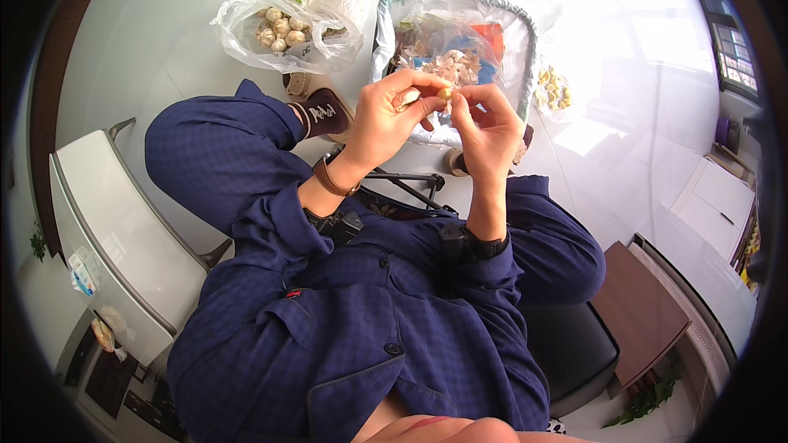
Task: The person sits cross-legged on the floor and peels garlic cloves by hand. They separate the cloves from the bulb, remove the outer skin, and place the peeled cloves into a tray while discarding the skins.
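Note:
Both hands meet over a lined trash bin [527, 43] that holds garlic skins [458, 66] and plastic bags. My left hand [389, 114] pinches a garlic clove [444, 93] between thumb and finger, and a piece of unpeeled garlic [406, 99] is tucked in its curled fingers. The fingertips of my right hand [489, 120] touch the same clove from the other side. Whole garlic bulbs [281, 27] lie in an open white plastic bag [237, 52] left of the bin. Peeled cloves [554, 89] rest in a clear bag on the floor right of it.
A white table [123, 197] with metal edging stands at the left. A black stool seat [566, 351] and a brown wooden panel [643, 314] are at the lower right. Black folding metal legs [406, 178] show between the person's knees, and shoes flank the bin.

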The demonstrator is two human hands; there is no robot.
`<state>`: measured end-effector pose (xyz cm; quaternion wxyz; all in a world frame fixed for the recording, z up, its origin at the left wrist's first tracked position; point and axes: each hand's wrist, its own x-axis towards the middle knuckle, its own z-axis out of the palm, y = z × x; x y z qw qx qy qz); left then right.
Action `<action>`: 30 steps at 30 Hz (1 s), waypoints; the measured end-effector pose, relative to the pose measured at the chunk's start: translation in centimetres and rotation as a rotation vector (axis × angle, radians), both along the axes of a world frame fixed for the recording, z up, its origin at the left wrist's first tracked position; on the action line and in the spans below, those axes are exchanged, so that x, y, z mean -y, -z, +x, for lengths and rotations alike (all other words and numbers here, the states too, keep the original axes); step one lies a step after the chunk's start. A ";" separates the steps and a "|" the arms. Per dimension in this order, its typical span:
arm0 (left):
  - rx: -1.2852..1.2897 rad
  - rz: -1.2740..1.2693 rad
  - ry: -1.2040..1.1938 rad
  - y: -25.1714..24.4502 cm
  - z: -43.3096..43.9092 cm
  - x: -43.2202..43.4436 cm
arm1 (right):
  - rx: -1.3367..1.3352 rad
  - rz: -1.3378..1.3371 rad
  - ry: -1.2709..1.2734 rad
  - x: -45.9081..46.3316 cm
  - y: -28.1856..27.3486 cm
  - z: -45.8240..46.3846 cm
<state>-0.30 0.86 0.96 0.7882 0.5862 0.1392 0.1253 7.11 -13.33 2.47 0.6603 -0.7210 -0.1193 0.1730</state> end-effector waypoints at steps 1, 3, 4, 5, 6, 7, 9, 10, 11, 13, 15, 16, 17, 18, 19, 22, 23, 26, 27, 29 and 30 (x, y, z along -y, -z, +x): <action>-0.010 -0.028 0.006 -0.1 0.0 -0.1 | 0.015 -0.016 0.011 0.0 0.1 0.0; -0.055 -0.165 0.003 -0.1 0.1 -0.3 | 0.134 -0.064 0.016 -0.1 0.2 -0.1; -0.070 -0.239 -0.001 -0.1 0.2 -0.4 | 0.192 -0.088 0.021 -0.1 0.1 0.0; -0.090 -0.288 -0.017 -0.1 0.2 -0.6 | 0.189 -0.071 0.038 -0.2 0.1 0.0; -0.107 -0.340 -0.032 0.0 0.2 -0.7 | 0.186 -0.055 0.055 -0.2 0.1 0.1; -0.120 -0.393 -0.047 0.0 0.2 -0.9 | 0.177 -0.041 0.065 -0.2 0.0 0.1; -0.107 -0.428 -0.048 0.0 0.2 -1.1 | 0.165 -0.048 0.053 -0.3 -0.3 0.2; -0.096 -0.448 -0.046 0.0 0.2 -1.2 | 0.186 -0.077 0.034 -0.4 -0.4 0.3; -0.093 -0.463 -0.049 0.0 0.2 -1.2 | 0.207 -0.105 0.015 -0.4 -0.5 0.2; -0.098 -0.448 -0.059 0.1 0.2 -1.0 | 0.190 -0.086 -0.009 -0.6 -0.6 0.2; -0.099 -0.432 -0.052 0.2 0.2 -0.9 | 0.221 -0.100 -0.059 -0.7 -0.6 0.1; -0.094 -0.425 -0.038 0.3 0.1 -0.9 | 0.231 -0.117 -0.035 -0.8 -0.5 0.0; -0.088 -0.419 -0.022 0.3 0.1 -0.8 | 0.244 -0.133 -0.004 -0.9 -0.5 0.0; -0.068 -0.398 -0.013 0.4 0.1 -0.7 | 0.255 -0.154 0.009 -0.9 -0.4 0.0; -0.048 -0.378 -0.004 0.5 0.1 -0.6 | 0.259 -0.183 0.033 -0.9 -0.4 -0.1; -0.028 -0.345 -0.014 0.7 0.2 -0.2 | 0.372 -0.235 0.068 -1.0 -0.3 -0.2; -0.028 -0.338 -0.025 0.7 0.2 -0.1 | 0.425 -0.250 0.077 -1.0 -0.2 -0.3; -0.100 -0.276 -0.029 0.7 0.3 -0.1 | 0.558 -0.284 0.099 -1.1 0.1 -0.4; -0.109 -0.250 -0.030 0.7 0.4 -0.1 | 0.585 -0.288 0.106 -1.1 0.3 -0.5; -0.139 -0.195 -0.049 0.4 0.3 0.2 | 0.663 -0.313 0.110 -1.2 0.7 -0.7; -0.128 -0.117 -0.062 0.3 0.2 0.3 | 0.712 -0.335 0.108 -1.3 0.9 -0.8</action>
